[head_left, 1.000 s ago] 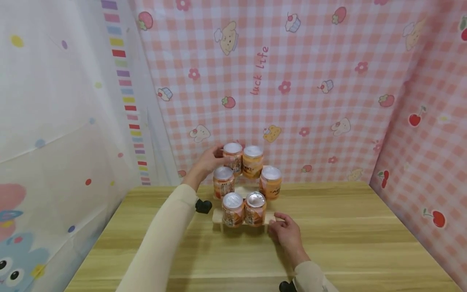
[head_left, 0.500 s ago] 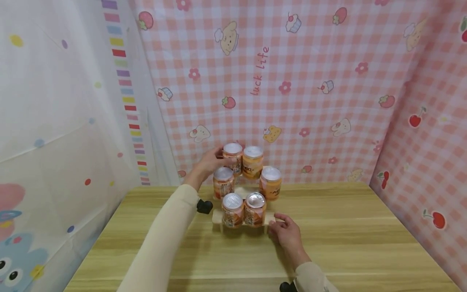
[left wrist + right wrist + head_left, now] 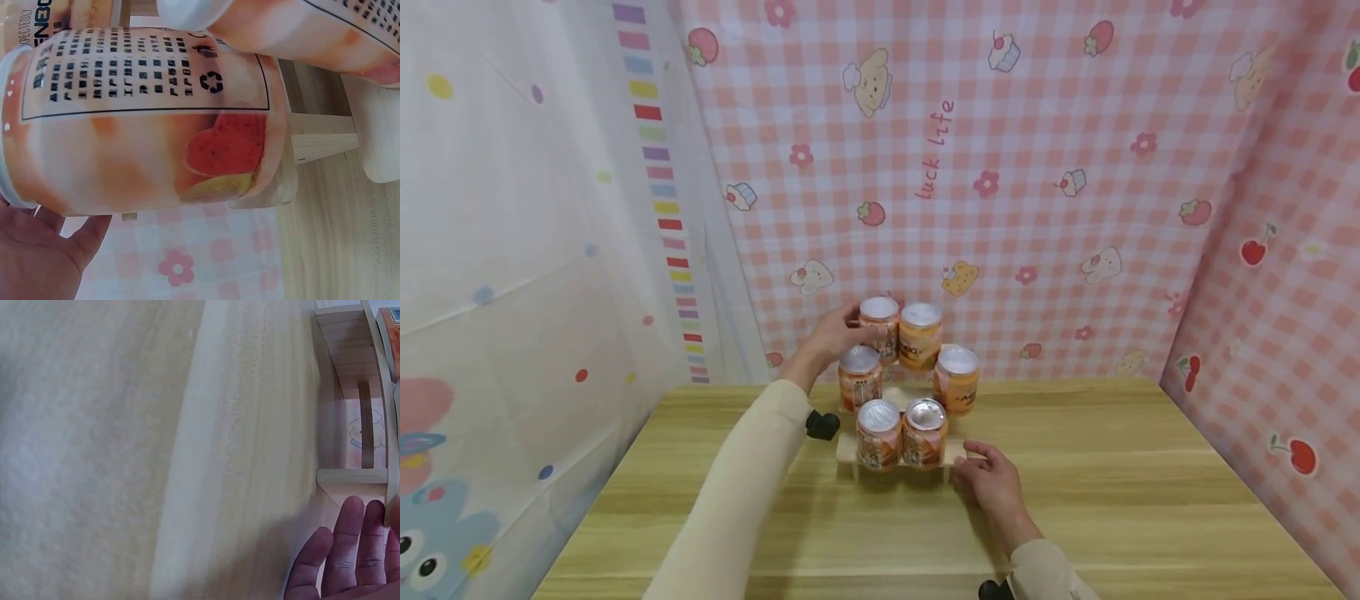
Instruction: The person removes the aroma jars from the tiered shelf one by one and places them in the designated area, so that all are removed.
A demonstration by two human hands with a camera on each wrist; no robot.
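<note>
A small stepped wooden stand (image 3: pixel 848 450) bears several short cans with orange-and-pink labels and silver lids, two to a step. My left hand (image 3: pixel 837 332) grips the left can of the top step (image 3: pixel 886 340), its fingers around the side. In the left wrist view a can (image 3: pixel 150 144) fills the middle, and the left hand (image 3: pixel 44 250) reaches behind its lid end. My right hand (image 3: pixel 995 483) holds the right end of the lowest step. In the right wrist view the right hand (image 3: pixel 350 556) has its fingertips at the end of that plank (image 3: pixel 382 381).
Beside the left can on top is a yellower can (image 3: pixel 919 337). On the middle step stand a left can (image 3: pixel 859 382) and a right can (image 3: pixel 957 385). The front pair is a left can (image 3: pixel 878 437) and a right can (image 3: pixel 925 437). A checked cloth (image 3: pixel 1037 233) hangs behind the wood-grain table (image 3: pixel 1112 500).
</note>
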